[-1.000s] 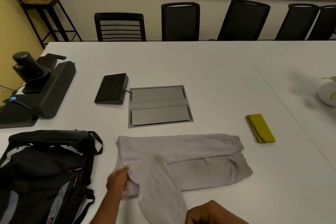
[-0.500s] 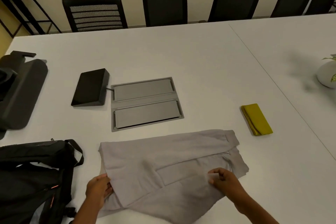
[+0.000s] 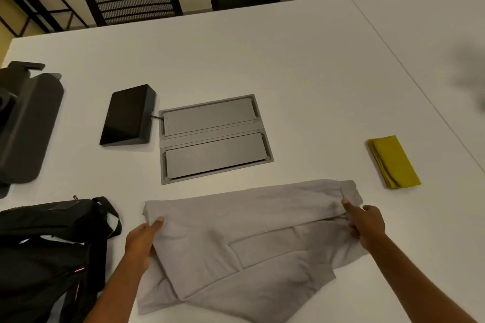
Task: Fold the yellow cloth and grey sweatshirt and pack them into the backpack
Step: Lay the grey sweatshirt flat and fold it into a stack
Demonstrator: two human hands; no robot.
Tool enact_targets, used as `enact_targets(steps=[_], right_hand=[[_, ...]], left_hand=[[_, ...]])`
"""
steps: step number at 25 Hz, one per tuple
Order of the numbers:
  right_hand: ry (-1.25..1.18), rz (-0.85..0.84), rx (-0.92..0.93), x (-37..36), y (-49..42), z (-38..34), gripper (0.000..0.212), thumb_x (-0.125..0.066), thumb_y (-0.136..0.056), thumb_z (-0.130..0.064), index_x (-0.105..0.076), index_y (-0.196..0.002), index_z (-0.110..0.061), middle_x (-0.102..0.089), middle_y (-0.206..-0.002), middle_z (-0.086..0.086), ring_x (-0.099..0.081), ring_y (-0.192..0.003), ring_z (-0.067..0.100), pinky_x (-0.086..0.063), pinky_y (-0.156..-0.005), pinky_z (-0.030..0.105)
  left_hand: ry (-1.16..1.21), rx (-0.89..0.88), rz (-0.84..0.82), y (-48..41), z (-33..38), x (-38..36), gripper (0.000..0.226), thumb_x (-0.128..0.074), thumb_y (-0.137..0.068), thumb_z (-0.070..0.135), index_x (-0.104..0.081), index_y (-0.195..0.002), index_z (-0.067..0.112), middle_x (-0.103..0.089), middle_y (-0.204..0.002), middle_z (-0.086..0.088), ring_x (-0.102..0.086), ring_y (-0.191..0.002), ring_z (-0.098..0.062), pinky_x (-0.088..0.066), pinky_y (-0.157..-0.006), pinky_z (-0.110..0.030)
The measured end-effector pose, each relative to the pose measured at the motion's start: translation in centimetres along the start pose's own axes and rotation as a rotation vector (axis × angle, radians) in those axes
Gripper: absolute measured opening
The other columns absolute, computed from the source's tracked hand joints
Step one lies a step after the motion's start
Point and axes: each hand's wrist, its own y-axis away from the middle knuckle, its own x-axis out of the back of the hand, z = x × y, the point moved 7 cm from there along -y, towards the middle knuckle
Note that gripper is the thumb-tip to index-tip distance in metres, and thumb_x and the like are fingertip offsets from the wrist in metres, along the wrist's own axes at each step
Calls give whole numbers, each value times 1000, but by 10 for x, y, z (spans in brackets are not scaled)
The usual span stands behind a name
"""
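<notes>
Pinching grey sweatshirt (image 3: 236, 246) — left hand (image 3: 139, 241) and right hand (image 3: 367, 225), fingers (image 3: 350, 207) curled on opposite ends, likely to square the fold; yellow cloth (image 3: 393, 162) beyond.

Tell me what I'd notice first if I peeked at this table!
The big grey sweatshirt jumps out first: it lies half folded at the near side of the white table, the left hand gripping its left end and the right hand its right end. Then the bright yellow cloth, folded small, sits alone to the right, and a black backpack lies at the near left.
</notes>
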Motion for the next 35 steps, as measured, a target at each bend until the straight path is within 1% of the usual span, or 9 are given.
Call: enact_targets(steps=[2, 8, 10, 13, 17, 22, 27, 30, 35], right_hand=[[-17, -59, 6, -5, -10, -12, 41, -88, -83, -41, -61, -88, -10, -59, -82, 18, -48, -50, 20, -43, -40, 25], [-144, -93, 4, -5, -34, -24, 45, -94, -79, -26, -51, -70, -16, -48, -70, 8, -48, -55, 19, -57, -57, 30], [-215, -80, -41, -4, -38, -24, 41, -95, -77, -22, -55, -78, -16, -56, -73, 8, -56, -58, 19, -63, -67, 33], [-278, -118, -74, -1, -40, -29, 33, -92, -80, -12, -69, -102, -4, -65, -81, 11, -58, -62, 19, -57, -58, 26], [-246, -60, 61, 23, -36, -26, 57, -88, -82, -2, -62, -133, -3, -71, -113, 15, -70, -87, 27, -60, -74, 35], [32, -200, 33, 18, -43, -14, 59, -91, -78, -5, -63, -129, -5, -73, -113, 20, -71, -96, 38, -61, -78, 43], [48, -194, 113, 3, -69, -49, 58, -96, -74, -25, -69, -125, -19, -71, -121, 16, -66, -116, 38, -56, -91, 48], [-10, -228, 131, -3, -86, -57, 39, -87, -85, -12, -75, -122, -17, -73, -124, 20, -66, -122, 39, -53, -101, 49], [67, -200, 206, -3, -89, -57, 28, -82, -90, -8, -79, -117, -17, -75, -116, 23, -64, -100, 29, -49, -87, 43]], left_hand=[[-49, -26, -5, -11, 6, -1, 23, -79, -98, 21, -70, -113, 7, -73, -113, -19, -67, -95, -34, -57, -80, -41], [-140, -129, -1, -39, 20, 5, 12, -72, -102, 18, -73, -110, 8, -72, -118, -19, -65, -94, -32, -53, -75, -39], [-155, -154, -4, -46, 25, 3, 18, -72, -103, 19, -73, -116, 7, -73, -119, -19, -64, -99, -31, -53, -80, -42], [-161, -178, -5, -53, 36, 0, 19, -73, -103, 21, -74, -119, 11, -73, -125, -17, -66, -110, -34, -55, -97, -50], [-136, -201, 21, -55, 47, -3, 19, -70, -104, 16, -70, -122, 9, -68, -120, -11, -61, -113, -30, -52, -101, -45], [-82, -112, -53, -51, 47, -5, 20, -76, -100, 27, -72, -107, 8, -72, -111, -14, -65, -92, -28, -56, -79, -38], [-109, -135, -82, -50, 68, -9, 28, -81, -96, 26, -72, -113, 6, -74, -109, -13, -68, -101, -32, -57, -81, -37], [-97, -150, -24, -58, 68, -6, 23, -78, -97, 16, -71, -115, 4, -71, -118, -16, -66, -105, -32, -58, -81, -36], [-212, -184, 64, -69, 61, 3, 39, -86, -91, 17, -70, -125, 4, -72, -123, -20, -69, -110, -37, -60, -97, -50]])
